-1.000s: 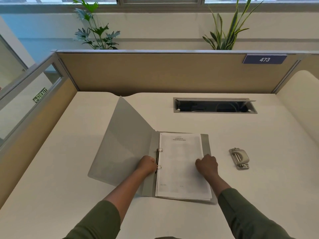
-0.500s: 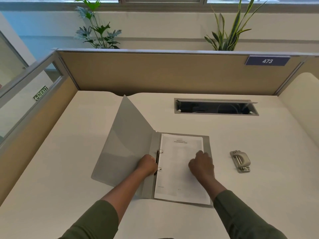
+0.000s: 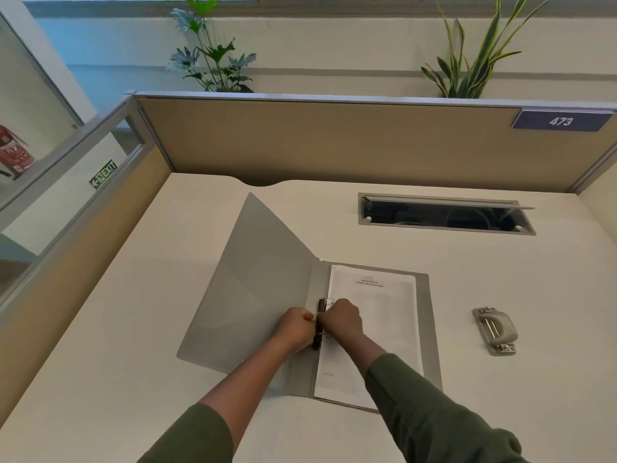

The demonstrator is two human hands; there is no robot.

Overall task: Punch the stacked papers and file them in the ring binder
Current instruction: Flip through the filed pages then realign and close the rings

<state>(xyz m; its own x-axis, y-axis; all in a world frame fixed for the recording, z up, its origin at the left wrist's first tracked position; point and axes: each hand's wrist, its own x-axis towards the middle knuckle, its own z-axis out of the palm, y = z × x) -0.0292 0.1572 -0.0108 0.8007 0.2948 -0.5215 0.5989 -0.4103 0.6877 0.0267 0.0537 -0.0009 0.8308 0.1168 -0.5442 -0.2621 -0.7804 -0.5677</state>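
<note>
Grey plastic makes up the ring binder, which lies open on the white tabletop; its front cover is tilted up to the left, and its back cover lies flat under the stacked papers. The papers sit in the right half of the binder, with their left edge against the ring mechanism, a dark strip along the spine with a metal ring showing at its far end.

Both hands meet over that mechanism. The left hand is curled into a closed grip on the left side of the strip, fingers folded in. The right hand is likewise closed, its knuckles over the papers' left margin and its fingertips at the rings. The two hands nearly touch. Whether either one actually pinches a ring cannot be told, since the knuckles hide the fingertips.

A metal hole punch rests on the tabletop to the right, well apart from the binder. Dark green sleeves cover both forearms.
</note>
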